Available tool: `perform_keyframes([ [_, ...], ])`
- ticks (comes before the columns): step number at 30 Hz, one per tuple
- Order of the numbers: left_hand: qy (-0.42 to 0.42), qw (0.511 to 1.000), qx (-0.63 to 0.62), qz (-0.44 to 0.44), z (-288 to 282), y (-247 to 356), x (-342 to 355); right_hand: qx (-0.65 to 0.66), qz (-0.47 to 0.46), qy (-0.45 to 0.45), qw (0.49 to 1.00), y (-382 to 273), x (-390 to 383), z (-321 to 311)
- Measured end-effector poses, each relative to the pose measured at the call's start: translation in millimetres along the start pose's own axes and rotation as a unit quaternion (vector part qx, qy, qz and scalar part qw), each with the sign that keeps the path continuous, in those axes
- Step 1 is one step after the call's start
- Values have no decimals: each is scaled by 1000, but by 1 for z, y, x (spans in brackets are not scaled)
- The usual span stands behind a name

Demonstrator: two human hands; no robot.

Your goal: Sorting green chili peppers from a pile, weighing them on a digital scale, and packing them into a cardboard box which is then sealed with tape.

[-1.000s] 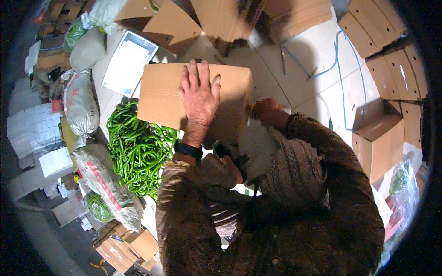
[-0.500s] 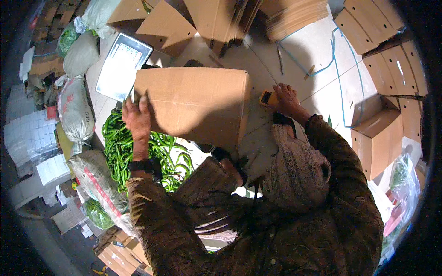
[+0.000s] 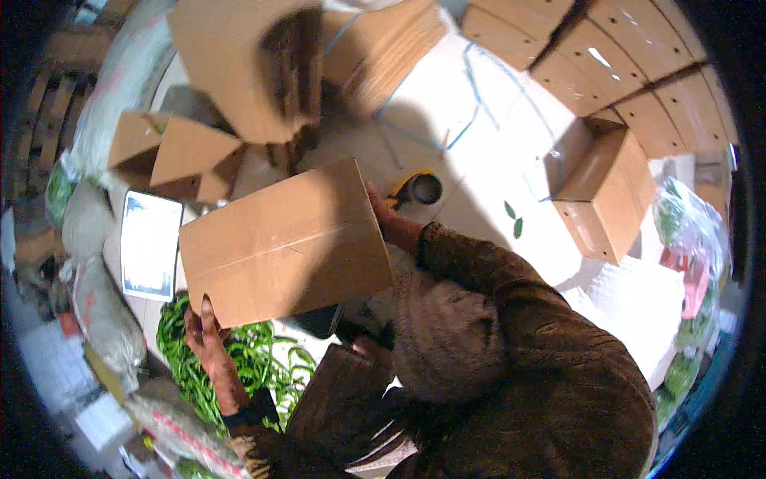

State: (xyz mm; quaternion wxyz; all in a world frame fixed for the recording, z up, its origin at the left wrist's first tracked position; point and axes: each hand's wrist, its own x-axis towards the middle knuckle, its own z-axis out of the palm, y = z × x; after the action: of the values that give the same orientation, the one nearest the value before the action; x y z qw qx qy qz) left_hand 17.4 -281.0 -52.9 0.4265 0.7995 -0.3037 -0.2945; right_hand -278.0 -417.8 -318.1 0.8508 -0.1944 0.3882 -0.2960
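Note:
A closed brown cardboard box [image 3: 279, 251] stands tilted in front of me, a pale seam running across its top. At its near left corner my left hand [image 3: 209, 339] grips the edge, thumb on the top face and fingers down the side. My right hand [image 3: 387, 215] is closed at the box's right side, its fingers partly hidden behind the edge. A yellow tape dispenser [image 3: 415, 189] with a dark round roll shows at this hand, its handle end against the fingers. Loose green chili peppers [image 3: 187, 359] lie heaped under and beside my left forearm.
A white flat tray or scale top [image 3: 152, 243] lies left of the box. Flattened cartons [image 3: 383, 48] stand at the back. Stacked boxes [image 3: 606, 60] line the right, with an open carton [image 3: 610, 191] below. Blue strapping [image 3: 479, 96] loops over the floor. Woven sacks [image 3: 108, 315] stand left.
My view has swung right. The box has turned and tilted. My left hand has slid to its near left corner. The right hand has come against its side, the tape dispenser turned roll upward.

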Motion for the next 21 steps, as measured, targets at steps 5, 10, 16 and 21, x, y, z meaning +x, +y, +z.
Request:
perform_keyframes([
  [5,-92,994,-17,53,59,34,-11,29,-81,21,996,-66,-68,-60],
  [10,-185,956,31,224,150,141,-41,91,-145,85,982,-75,-192,-134],
  [16,-359,800,56,478,319,279,-144,246,-223,189,924,-37,-365,-211],
  [21,-482,658,-14,579,435,350,-311,389,-255,200,863,-9,-417,-224],
])
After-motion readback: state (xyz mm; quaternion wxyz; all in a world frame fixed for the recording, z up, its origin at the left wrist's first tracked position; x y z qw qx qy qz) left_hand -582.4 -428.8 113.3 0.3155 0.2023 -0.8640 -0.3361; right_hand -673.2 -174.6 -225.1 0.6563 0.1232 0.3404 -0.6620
